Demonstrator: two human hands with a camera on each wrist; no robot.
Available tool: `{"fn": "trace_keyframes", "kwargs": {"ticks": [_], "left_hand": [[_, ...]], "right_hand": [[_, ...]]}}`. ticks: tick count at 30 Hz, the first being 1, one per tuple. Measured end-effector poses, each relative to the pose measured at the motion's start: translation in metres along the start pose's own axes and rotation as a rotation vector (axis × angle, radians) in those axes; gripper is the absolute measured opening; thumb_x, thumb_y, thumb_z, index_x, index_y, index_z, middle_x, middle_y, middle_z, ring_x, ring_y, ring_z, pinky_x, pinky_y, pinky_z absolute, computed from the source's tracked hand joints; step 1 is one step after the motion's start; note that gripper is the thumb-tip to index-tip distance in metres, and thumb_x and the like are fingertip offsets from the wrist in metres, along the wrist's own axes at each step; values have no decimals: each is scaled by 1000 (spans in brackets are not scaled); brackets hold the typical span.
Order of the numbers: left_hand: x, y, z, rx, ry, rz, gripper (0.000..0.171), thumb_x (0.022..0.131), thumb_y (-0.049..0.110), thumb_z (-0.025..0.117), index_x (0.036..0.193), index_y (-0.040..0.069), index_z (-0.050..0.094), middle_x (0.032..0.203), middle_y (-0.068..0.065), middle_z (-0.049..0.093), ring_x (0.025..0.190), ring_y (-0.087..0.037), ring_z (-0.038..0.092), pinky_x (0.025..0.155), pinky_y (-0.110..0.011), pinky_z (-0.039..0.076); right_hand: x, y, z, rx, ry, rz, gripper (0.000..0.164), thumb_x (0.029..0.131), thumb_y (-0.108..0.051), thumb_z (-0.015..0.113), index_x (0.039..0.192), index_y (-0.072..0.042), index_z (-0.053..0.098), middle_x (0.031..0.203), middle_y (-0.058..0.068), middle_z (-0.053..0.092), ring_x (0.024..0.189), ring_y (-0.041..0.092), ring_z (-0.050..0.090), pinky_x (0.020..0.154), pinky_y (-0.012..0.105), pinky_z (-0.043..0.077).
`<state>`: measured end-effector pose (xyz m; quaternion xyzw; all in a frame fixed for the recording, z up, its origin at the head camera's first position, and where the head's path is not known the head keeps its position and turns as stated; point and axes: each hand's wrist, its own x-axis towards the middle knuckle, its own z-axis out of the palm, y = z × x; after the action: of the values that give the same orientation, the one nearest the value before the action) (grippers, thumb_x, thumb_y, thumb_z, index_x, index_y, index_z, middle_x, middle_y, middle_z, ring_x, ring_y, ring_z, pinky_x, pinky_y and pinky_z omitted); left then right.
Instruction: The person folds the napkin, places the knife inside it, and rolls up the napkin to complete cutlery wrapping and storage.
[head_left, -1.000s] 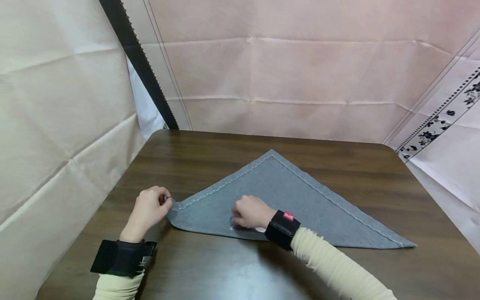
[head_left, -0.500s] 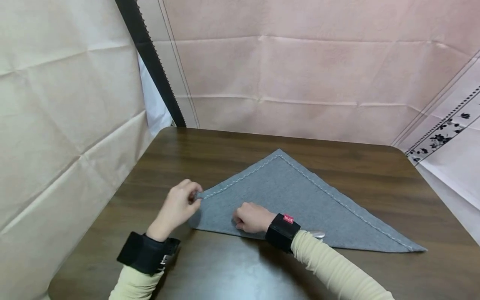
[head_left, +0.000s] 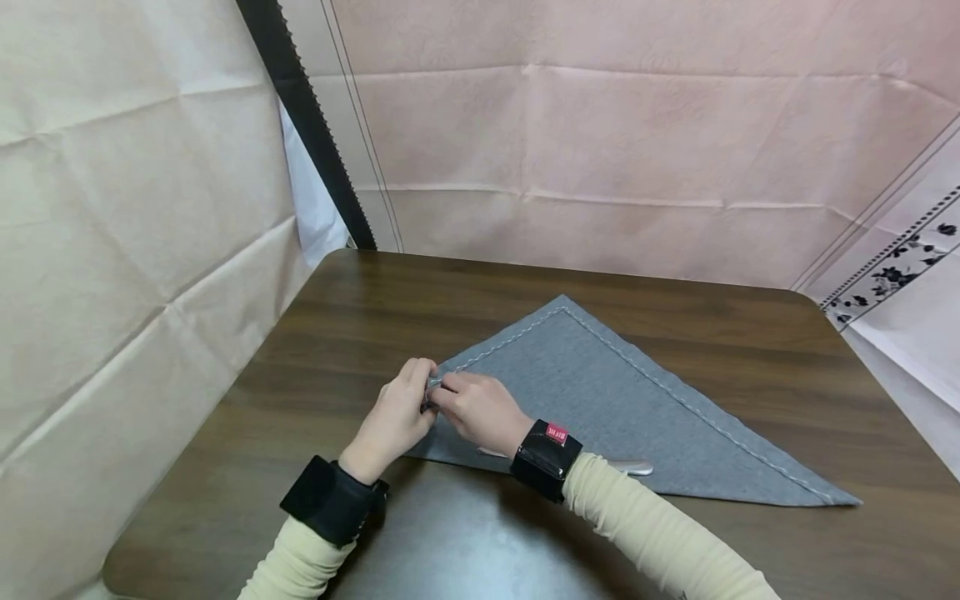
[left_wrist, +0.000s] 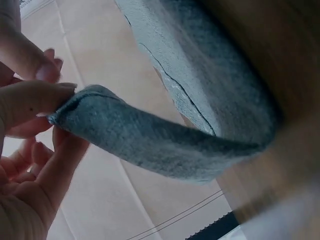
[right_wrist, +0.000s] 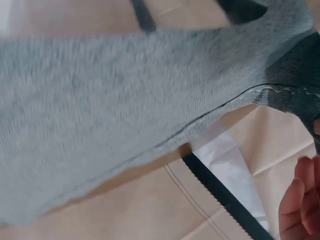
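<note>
Left hand (head_left: 393,417) fingers are bent in a pinch on the corner at the left end of a grey cloth (head_left: 607,400); the right hand (head_left: 483,410) has its bent fingertips at that same corner, though whether they grip it cannot be told. The cloth lies on a counter (head_left: 225,483) of dark brown wood grain, with a soft sheen below the cloth. It forms a broad triangle, its surface matte and finely fuzzy like felt, with pale dashed stitching along both upper edges. Seen closely from the left wrist, the lifted end curves in a thick, rounded band that narrows to the pinched tip.

On the cloth, close to its lower edge, rests a smooth silvery utensil (head_left: 633,467) with a rounded end; the right wrist covers its middle, so its kind stays unclear. Black wrist straps (head_left: 546,460) and ribbed, pale yellow sleeves (head_left: 660,537) reach in from below the cloth, both sleeves cut off by the bottom edge. Beyond the cloth hangs a creased, cream-to-pink sheet (head_left: 615,133) crossed by a black strip (head_left: 315,125) with a toothed edge. From the right wrist, the nearest fingers are cropped and the cloth is blurred.
</note>
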<state>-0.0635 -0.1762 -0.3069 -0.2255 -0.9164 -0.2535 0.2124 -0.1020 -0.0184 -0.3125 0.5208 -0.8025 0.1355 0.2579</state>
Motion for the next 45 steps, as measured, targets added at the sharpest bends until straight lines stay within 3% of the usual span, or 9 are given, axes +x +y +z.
{"fn": "trace_keyframes", "kwargs": {"ticks": [6,11,13,16,24,30,36,41,45], "left_hand": [[0,5,0,10,-15,39,36,69,-6,72,90,4,45,83,-5,44,68,-14,43,58,-27,40],[-5,8,-3,199,-71,0,39,65,11,81,84,7,48,76,-2,45,65,-14,44,49,-26,39],[-6,7,-3,285,-116,-35,36,66,14,80,80,8,47,71,-1,43,60,-14,42,44,-26,36],[-7,6,-2,341,-180,-90,28,69,12,76,80,6,51,67,-2,47,57,-17,48,43,-29,37],[-8,5,7,350,-327,-168,19,71,8,71,79,5,54,62,-4,52,52,-22,53,42,-34,38],[-7,10,12,331,-380,-175,20,71,8,70,76,6,51,60,-5,49,50,-23,51,42,-34,38],[-4,18,19,318,-470,-205,19,72,12,71,78,5,54,60,-5,48,50,-23,50,43,-36,39],[-4,23,24,312,-500,-207,20,73,14,72,76,5,55,60,-4,46,49,-21,47,44,-35,38],[-3,26,29,303,-513,-187,19,73,13,73,76,5,56,60,-4,45,49,-20,46,43,-34,37]], "right_hand": [[1,2,-5,-101,40,-40,8,78,-5,66,79,-13,64,79,-1,52,66,12,50,55,22,42],[-2,6,-17,-27,88,-1,10,75,-2,66,74,-11,61,80,0,51,66,12,48,53,22,42],[-4,8,-23,14,106,1,11,74,0,64,74,-11,60,80,0,53,65,11,49,53,22,42],[-7,11,-33,43,141,-18,15,72,2,62,70,-11,54,73,-2,54,60,10,49,53,23,41],[-25,21,-55,48,240,-61,18,68,3,60,65,-12,50,64,-4,47,53,7,40,49,21,34],[-43,28,-69,53,266,-59,13,70,4,58,70,-9,57,71,-1,57,59,9,50,53,24,43],[-60,36,-84,43,296,-64,14,79,0,49,72,-7,59,74,2,60,62,13,55,55,26,46],[-74,40,-94,40,311,-47,25,89,-9,39,73,-8,59,75,2,60,62,13,54,55,27,46],[-88,43,-103,28,313,-28,28,92,-12,38,74,-8,58,76,3,60,63,14,55,56,29,46]]}}
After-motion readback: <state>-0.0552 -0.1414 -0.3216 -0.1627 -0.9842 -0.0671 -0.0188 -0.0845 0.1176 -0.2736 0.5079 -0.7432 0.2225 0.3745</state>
